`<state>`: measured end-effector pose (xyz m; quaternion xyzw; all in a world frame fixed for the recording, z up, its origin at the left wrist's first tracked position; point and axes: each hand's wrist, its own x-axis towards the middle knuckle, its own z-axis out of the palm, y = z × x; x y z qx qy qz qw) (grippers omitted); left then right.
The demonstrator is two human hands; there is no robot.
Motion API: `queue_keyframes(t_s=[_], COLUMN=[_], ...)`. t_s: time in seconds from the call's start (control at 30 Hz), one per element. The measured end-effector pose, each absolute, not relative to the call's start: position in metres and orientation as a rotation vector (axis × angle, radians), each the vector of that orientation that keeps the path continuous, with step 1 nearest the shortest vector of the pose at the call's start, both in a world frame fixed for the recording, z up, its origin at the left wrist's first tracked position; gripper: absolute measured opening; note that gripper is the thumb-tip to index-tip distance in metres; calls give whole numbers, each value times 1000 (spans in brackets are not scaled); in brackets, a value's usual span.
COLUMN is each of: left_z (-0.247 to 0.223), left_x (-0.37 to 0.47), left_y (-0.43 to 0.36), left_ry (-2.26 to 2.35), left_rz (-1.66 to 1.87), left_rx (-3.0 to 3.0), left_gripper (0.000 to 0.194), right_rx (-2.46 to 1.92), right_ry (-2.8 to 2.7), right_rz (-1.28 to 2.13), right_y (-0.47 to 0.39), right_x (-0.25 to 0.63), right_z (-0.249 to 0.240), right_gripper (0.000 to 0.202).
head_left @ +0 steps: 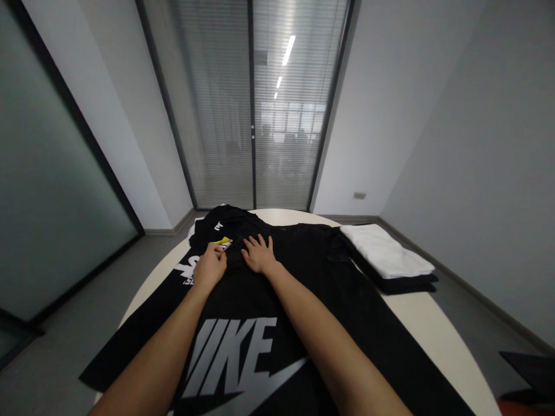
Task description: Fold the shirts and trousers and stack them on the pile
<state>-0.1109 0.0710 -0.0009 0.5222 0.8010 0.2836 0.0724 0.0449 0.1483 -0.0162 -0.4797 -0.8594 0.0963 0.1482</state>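
A black garment with large grey lettering and a swoosh lies spread over the round table, one long sleeve reaching to the lower right. My left hand is closed at its upper left, pinching a small tag or edge beside a yellow piece; exactly what the fingers grip is too small to make out. Flat on the black cloth near the collar, my right hand rests with its fingers spread. More black clothing with white prints lies bunched beyond and left of my left hand.
Folded clothes, a white one on top of black ones, are stacked at the right side of the pale table. Glass panels with blinds stand behind the table. A dark object shows at the lower right.
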Motion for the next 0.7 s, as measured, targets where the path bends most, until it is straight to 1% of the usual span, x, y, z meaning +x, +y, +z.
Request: queue_keyframes(t_s=[0.1, 0.27, 0.4, 0.5, 0.63, 0.7], left_z=[0, 3, 4, 5, 5, 4], left_x=[-108, -98, -94, -92, -92, -92], left_y=[69, 64, 62, 62, 63, 64], left_ry=[2350, 2311, 2306, 2281, 2382, 2477], left_rz=[817, 765, 709, 718, 778, 787], left_rx=[1627, 1851, 1956, 1998, 1996, 1988], left_gripper=[31, 34, 42, 44, 48, 46], right_rx=[-1313, -1315, -1175, -1106, -1000, -928], right_ry=[-2346, -2157, -2076, -2058, -2073, -2145], right_rz=[279, 545, 731, 753, 768, 815], right_y=[153, 176, 201, 215, 219, 216], right_x=[39, 33, 31, 25, 11, 6], right_z=[-8, 1, -2, -3, 1, 1], right_gripper=[51, 58, 56, 52, 65, 72])
